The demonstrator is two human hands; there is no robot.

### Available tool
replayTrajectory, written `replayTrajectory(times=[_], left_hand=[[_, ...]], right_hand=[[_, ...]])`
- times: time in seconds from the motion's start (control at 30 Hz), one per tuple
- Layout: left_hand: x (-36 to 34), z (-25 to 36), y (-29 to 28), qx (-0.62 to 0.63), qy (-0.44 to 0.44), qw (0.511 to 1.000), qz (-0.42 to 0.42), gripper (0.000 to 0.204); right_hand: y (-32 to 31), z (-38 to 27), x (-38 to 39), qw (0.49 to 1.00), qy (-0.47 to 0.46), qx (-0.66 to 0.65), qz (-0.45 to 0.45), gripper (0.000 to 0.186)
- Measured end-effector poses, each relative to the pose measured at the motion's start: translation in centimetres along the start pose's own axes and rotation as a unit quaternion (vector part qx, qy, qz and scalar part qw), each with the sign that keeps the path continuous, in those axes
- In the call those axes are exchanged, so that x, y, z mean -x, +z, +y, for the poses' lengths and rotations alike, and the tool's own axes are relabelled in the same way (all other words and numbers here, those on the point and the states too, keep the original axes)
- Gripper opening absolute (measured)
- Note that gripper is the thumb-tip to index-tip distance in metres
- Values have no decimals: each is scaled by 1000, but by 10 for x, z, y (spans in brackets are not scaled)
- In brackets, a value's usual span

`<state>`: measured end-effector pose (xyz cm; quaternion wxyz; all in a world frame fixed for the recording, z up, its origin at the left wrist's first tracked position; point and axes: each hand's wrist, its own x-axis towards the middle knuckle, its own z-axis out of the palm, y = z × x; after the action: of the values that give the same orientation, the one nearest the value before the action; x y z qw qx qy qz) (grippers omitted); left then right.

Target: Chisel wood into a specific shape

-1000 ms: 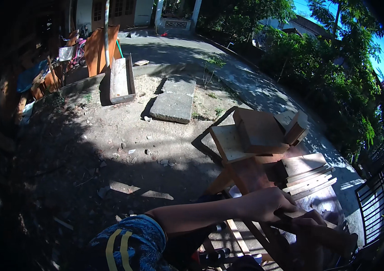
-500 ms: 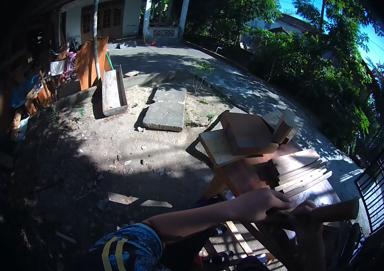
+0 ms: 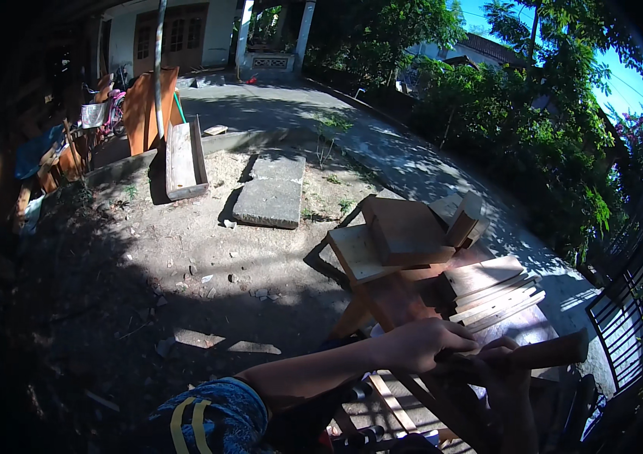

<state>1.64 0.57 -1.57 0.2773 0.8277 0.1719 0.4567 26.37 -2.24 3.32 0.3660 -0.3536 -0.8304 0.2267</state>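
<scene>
Both hands on the wood: a person grips a brown wooden piece at the nr side of a table in a sunlit yard.

Beyond the hands, the table carries a big wooden block and, closer in, a row of pale slats, approx. parallel. The wooden piece lies across the view, long axis running side to side, R end tipped a bit higher; its rounded, free end juts past the right hand, which is the nearer one to it. That hand is clamped round the mid part, fingers wrapped over the top. The left hand, palm down, is curled tight on the shaded L end, just beside the right; its fingertips are lost in shadow, so exact contact w/ the wood can't be made out.
</scene>
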Motion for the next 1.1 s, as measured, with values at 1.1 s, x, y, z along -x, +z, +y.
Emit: replayTrajectory(times=[1.1], left_hand=[[1,3,-3,-7,20,1000,-8,61]], right_hand=[[3,-5,1,998,35,-56,13,17]])
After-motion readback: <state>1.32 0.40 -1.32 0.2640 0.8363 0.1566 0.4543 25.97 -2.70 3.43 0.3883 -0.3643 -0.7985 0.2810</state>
